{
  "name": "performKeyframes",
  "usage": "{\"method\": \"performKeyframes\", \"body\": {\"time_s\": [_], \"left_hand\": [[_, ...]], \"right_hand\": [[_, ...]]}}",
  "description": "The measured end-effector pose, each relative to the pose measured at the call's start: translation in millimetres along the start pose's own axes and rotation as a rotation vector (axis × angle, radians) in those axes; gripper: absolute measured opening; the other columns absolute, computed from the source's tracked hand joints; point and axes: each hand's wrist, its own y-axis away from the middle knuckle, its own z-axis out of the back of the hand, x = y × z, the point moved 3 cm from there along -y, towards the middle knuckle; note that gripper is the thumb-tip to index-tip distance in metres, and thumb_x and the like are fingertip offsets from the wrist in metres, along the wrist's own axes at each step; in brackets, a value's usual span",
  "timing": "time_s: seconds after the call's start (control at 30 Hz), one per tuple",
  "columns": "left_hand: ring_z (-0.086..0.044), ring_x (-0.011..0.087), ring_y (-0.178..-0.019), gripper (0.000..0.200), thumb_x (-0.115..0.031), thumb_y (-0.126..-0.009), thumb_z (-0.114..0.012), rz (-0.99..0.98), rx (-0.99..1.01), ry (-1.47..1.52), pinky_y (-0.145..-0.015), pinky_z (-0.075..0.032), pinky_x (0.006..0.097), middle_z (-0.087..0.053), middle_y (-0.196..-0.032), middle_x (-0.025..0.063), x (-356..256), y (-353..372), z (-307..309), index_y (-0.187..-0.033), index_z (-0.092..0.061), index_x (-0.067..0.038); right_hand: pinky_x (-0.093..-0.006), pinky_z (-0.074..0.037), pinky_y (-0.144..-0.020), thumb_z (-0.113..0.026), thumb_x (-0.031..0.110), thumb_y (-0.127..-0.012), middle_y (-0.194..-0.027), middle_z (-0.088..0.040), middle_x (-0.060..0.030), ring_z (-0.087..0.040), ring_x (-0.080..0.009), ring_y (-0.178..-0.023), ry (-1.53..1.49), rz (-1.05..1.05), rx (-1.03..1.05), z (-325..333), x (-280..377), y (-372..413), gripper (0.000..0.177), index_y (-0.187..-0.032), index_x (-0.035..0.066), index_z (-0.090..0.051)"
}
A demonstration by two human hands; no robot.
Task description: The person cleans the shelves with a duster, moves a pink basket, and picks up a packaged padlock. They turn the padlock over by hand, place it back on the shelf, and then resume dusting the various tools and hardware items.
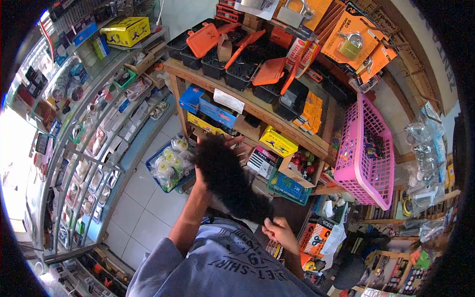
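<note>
Remotely, I see the right hand (280,231) clamped on one end of a fluffy black duster (228,175) before the wooden shelf (267,119); the left hand's (241,148) grip, mostly hidden behind it, I cannot tell. A wide swing could topple the yellow box (278,142).

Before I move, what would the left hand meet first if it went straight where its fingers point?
Likely the yellow box right of the left hand, though depth is unclear.
</note>
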Motion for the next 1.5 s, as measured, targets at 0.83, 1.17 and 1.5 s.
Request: {"method": "performKeyframes", "body": {"time_s": [0.83,1.17,1.5], "left_hand": [[-0.056,0.0325,-0.114,0.068,-0.060,-0.095,-0.033,-0.049,-0.417,-0.015,-0.102,-0.041,0.0473,-0.054,-0.129,0.0178,-2.8,6.3,-6.9,-0.133,-0.046,-0.005],[-0.055,0.0314,-0.118,0.068,-0.060,-0.095,-0.034,0.013,0.040,-0.001,-0.103,-0.042,0.0462,-0.056,-0.129,0.0158,0.3,4.3,15.8,-0.135,-0.046,-0.006],[-0.050,0.0383,-0.121,0.075,-0.065,-0.093,-0.030,-0.031,-0.176,0.058,-0.102,-0.038,0.0569,-0.051,-0.134,0.0184,-4.0,3.3,-2.5,-0.137,-0.044,-0.007]], "right_hand": [[-0.0214,-0.026,-0.040,-0.049,0.040,-0.099,-0.056,-0.041,0.0054,-0.034,-0.0033,-0.043,-0.202,-0.044,-0.003,1.2,-5.7,-5.7,0.042,-0.078,0.005,-0.056],[-0.0216,-0.025,-0.041,-0.048,0.037,-0.100,-0.056,-0.042,0.0039,-0.034,-0.0032,-0.043,-0.112,-0.066,0.031,-4.0,5.2,0.9,0.043,-0.072,0.004,-0.053],[-0.0208,-0.028,-0.043,-0.049,0.039,-0.099,-0.055,-0.043,0.0044,-0.036,-0.0036,-0.045,-0.073,0.037,-0.077,-0.7,5.3,-0.2,0.046,-0.071,0.004,-0.055]]}}
